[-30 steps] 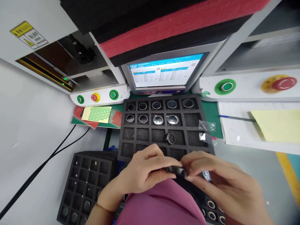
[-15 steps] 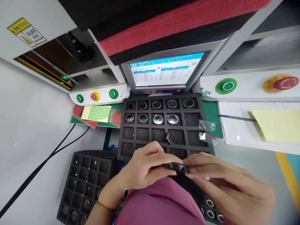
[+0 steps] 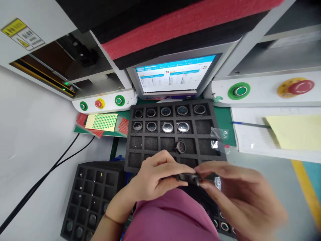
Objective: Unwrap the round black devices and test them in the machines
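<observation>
Near the front edge of the foam tray (image 3: 173, 135), my left hand (image 3: 156, 174) pinches a dark round watch case (image 3: 188, 178), seen edge-on. The thumb and forefinger of my right hand (image 3: 240, 194) close on the case's right end. A small red spot shows at those fingertips; I cannot make out what it is. Behind the right fingers lies a shiny, crinkled patch (image 3: 217, 182). Just beyond my hands, another watch case (image 3: 181, 147) leans tilted across a divider in the tray. Several round watch cases with glass faces fill the two back rows.
Clear film pieces (image 3: 219, 134), one with a red tab, lie on the tray's right edge. A second foam tray (image 3: 85, 197) stands lower left. Green dot stickers (image 3: 101, 122) lie left of the tray. A monitor (image 3: 175, 75) and machine buttons (image 3: 239, 91) line the back.
My right hand's fingers have shifted and spread a little at the case's right end, and the red spot now shows there. The left hand keeps its hold. The view has shifted slightly.
</observation>
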The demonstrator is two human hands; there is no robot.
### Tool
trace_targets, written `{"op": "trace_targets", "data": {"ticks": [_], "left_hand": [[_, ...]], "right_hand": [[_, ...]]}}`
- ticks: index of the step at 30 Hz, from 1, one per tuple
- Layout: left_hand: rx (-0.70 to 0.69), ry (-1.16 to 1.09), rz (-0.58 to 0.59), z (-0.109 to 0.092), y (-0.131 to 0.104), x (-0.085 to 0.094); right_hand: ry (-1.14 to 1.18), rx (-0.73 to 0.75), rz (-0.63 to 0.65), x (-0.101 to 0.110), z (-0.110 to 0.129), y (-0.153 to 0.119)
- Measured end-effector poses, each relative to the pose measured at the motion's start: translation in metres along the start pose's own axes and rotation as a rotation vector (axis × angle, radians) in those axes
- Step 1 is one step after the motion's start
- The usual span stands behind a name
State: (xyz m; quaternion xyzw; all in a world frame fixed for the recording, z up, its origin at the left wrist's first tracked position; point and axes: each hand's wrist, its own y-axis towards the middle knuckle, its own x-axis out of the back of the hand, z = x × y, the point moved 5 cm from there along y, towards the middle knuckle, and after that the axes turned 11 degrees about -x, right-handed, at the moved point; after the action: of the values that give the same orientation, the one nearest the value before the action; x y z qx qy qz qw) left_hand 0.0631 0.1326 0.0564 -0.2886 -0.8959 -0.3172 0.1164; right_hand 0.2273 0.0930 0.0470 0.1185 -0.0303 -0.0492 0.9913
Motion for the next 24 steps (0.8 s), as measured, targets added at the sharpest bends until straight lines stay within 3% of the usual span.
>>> {"op": "trace_targets", "data": {"ticks": [2, 12, 17, 22, 24], "left_hand": [[-0.008, 0.009, 0.009, 0.001, 0.000, 0.000], [-0.028, 0.025, -0.025, 0.001, 0.003, -0.002], [-0.013, 0.158, -0.099, -0.001, 0.003, -0.008], [0.013, 0.280, -0.171, -0.003, 0.003, -0.014], [0.101, 0.318, -0.256, 0.003, 0.002, -0.009]], "right_hand": [[0.012, 0.002, -0.038, 0.001, -0.004, -0.004], [-0.316, 0.162, 0.007, 0.000, 0.013, -0.004], [-0.436, 0.196, -0.143, -0.001, 0.015, 0.000], [-0.444, 0.210, -0.194, -0.008, 0.013, -0.005], [-0.425, 0.198, -0.181, -0.007, 0.009, -0.010]]}}
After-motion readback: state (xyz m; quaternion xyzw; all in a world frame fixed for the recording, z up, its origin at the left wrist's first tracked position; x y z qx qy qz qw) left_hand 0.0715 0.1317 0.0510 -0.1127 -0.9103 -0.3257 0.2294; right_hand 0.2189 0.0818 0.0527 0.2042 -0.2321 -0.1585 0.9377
